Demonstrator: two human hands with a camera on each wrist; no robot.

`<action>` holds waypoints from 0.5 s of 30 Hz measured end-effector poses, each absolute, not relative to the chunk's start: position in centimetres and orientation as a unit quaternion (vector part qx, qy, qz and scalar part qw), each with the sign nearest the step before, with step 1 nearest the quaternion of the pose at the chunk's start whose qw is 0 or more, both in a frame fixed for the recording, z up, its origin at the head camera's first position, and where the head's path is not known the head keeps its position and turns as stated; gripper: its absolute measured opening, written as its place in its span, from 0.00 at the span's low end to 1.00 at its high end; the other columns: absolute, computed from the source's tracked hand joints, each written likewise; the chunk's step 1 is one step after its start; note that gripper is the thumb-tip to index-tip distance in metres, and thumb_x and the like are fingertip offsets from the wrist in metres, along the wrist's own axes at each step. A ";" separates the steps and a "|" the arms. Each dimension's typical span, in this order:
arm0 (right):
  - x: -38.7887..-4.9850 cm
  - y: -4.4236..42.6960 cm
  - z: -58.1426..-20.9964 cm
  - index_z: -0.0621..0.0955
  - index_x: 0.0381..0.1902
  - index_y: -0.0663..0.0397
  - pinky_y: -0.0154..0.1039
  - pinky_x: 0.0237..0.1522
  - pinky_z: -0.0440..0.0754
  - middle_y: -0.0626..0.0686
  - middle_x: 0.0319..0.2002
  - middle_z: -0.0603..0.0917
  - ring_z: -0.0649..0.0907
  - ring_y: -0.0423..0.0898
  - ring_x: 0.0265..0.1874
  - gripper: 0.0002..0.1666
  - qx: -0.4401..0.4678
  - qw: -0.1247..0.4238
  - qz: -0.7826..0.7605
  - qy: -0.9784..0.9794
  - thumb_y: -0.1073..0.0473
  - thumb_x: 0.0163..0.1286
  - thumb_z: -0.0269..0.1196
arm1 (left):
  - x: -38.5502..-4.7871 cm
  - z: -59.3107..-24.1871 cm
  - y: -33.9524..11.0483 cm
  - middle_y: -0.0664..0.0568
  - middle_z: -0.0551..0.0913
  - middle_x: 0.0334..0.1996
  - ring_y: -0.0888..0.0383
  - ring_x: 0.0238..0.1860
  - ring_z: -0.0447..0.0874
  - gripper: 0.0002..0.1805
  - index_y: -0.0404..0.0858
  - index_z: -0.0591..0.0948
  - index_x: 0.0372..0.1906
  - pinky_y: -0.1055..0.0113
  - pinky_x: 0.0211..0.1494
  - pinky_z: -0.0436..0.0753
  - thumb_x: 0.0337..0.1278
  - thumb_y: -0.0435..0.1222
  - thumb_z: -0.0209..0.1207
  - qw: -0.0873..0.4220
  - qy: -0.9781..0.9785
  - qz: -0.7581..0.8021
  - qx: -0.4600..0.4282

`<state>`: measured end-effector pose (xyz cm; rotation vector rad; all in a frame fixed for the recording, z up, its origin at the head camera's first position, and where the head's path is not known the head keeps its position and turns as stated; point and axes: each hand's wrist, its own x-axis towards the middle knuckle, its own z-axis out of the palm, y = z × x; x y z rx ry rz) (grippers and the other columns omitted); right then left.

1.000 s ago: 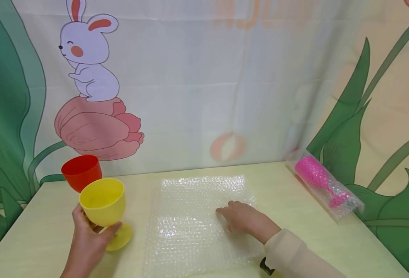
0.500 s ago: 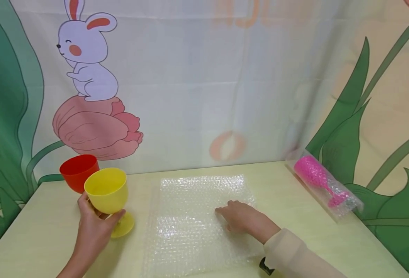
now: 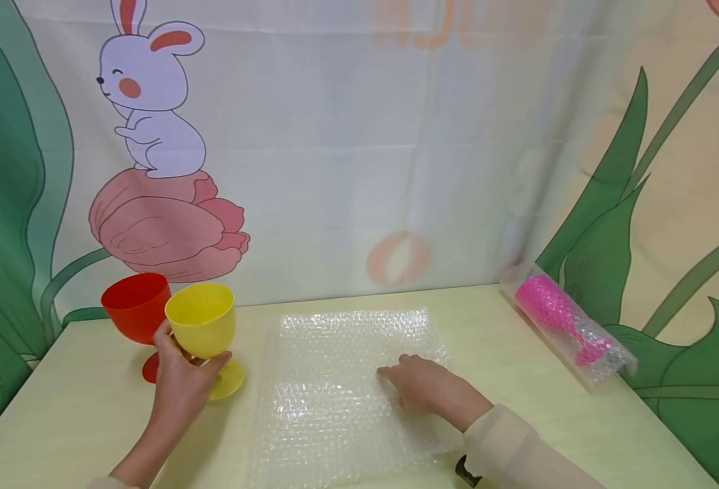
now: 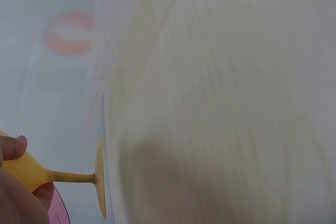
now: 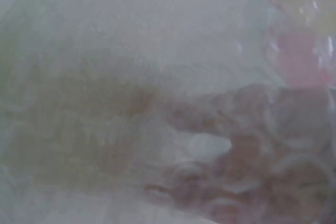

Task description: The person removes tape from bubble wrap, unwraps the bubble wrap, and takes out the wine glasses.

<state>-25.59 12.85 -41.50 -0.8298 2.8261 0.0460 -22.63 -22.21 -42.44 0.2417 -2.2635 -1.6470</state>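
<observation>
My left hand (image 3: 182, 384) grips a yellow goblet (image 3: 201, 322) below the bowl, with its foot tilted toward the right. In the left wrist view its stem and foot (image 4: 100, 182) stick out past the fingers (image 4: 44, 195). A red goblet (image 3: 134, 309) stands just behind, partly hidden by that hand. My right hand (image 3: 423, 384) rests on the right part of a clear bubble wrap piece (image 3: 335, 380) lying flat on the table. Through blurry film, the right wrist view shows fingers (image 5: 236, 103) with their tips apart.
At the back right of the pale table (image 3: 555, 435), a pink goblet (image 3: 545, 302) lies on its side inside bubble wrap. Behind the table hangs a printed backdrop (image 3: 316, 170) with a rabbit and flowers.
My left hand has carried the yellow goblet up and to the right, so the red goblet's foot now shows. The right hand stays where it was on the bubble wrap.
</observation>
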 end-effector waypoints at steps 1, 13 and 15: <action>-25.6 12.9 -41.5 0.81 0.61 0.52 0.51 0.45 0.82 0.58 0.41 0.81 0.81 0.55 0.41 0.27 -0.279 0.098 0.015 0.955 0.65 0.64 0.72 | -22.8 -42.5 -22.2 0.36 0.59 0.72 0.37 0.73 0.61 0.57 0.42 0.40 0.79 0.42 0.73 0.66 0.58 0.21 0.67 0.168 -0.795 -0.577 0.085; -25.4 12.9 -41.4 0.81 0.62 0.51 0.51 0.46 0.82 0.58 0.41 0.82 0.81 0.55 0.42 0.28 -0.276 0.096 0.012 0.956 0.65 0.63 0.73 | -24.3 -43.2 -21.8 0.38 0.59 0.72 0.37 0.73 0.60 0.56 0.44 0.41 0.79 0.39 0.75 0.62 0.58 0.23 0.68 0.187 -0.788 -0.577 0.102; -25.4 12.9 -41.3 0.81 0.62 0.51 0.51 0.47 0.82 0.58 0.42 0.82 0.81 0.55 0.42 0.28 -0.275 0.097 0.010 0.956 0.65 0.63 0.72 | -24.6 -43.3 -21.8 0.39 0.59 0.72 0.38 0.73 0.60 0.56 0.45 0.41 0.79 0.39 0.75 0.62 0.59 0.24 0.68 0.185 -0.789 -0.576 0.107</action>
